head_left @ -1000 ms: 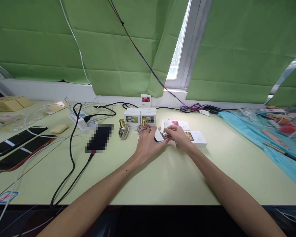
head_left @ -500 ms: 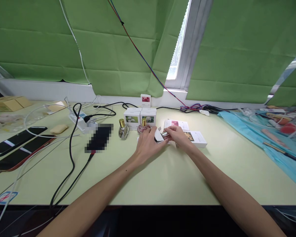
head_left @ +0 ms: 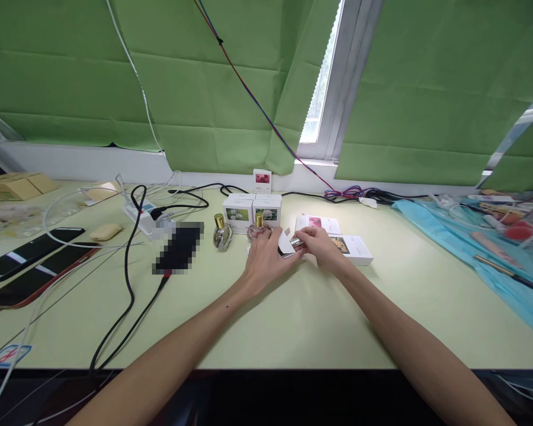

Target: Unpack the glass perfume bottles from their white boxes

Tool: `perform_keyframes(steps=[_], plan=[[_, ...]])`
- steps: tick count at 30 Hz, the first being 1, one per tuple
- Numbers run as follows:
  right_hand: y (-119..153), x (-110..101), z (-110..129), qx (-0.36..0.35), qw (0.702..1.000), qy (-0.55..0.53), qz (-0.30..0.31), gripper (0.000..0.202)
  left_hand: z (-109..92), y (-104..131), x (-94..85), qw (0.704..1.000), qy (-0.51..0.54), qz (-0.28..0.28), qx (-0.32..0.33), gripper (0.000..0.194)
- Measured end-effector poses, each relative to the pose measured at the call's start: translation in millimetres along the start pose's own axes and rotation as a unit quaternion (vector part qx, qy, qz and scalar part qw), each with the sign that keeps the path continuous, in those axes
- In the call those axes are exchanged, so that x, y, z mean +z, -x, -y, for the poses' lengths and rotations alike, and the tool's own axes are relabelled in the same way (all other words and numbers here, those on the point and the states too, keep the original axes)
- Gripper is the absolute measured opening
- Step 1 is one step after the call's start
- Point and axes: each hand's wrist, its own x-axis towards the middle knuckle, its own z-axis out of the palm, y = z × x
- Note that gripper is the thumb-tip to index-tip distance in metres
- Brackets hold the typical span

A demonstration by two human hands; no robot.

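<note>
My left hand (head_left: 266, 260) is closed around a small white box (head_left: 286, 244), its flap raised at the right end. My right hand (head_left: 322, 245) pinches a slim silver cylinder (head_left: 296, 242) at the box's opening; its other end is hidden inside. Just beyond my left hand stands a pinkish perfume bottle (head_left: 259, 227) with a gold cap, partly covered by my fingers. A clear perfume bottle (head_left: 222, 234), also gold-capped, is farther left. Beside my right hand lie a white box with a yellow flower picture (head_left: 357, 251) and one with a pink picture (head_left: 331, 225).
Two white boxes (head_left: 238, 216) stand behind the bottles, and a smaller box (head_left: 262, 181) is against the wall. Leftward are a power strip (head_left: 144, 219), cables, a pixelated dark device (head_left: 180, 247) and phones (head_left: 39, 275). Blue sheeting (head_left: 484, 260) with a pen lies at right.
The silver cylinder and my right fingers have shifted very slightly left, toward the box. My left hand and the other things look unmoved.
</note>
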Motion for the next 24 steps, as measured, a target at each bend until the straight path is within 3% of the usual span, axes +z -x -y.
perform_keyframes(steps=[24], plan=[[-0.6, -0.2, -5.0, -0.021, 1.0, 0.01, 0.021, 0.018, 1.1, -1.0, 0.5, 1.0, 0.002, 0.002, 0.005, 0.055]])
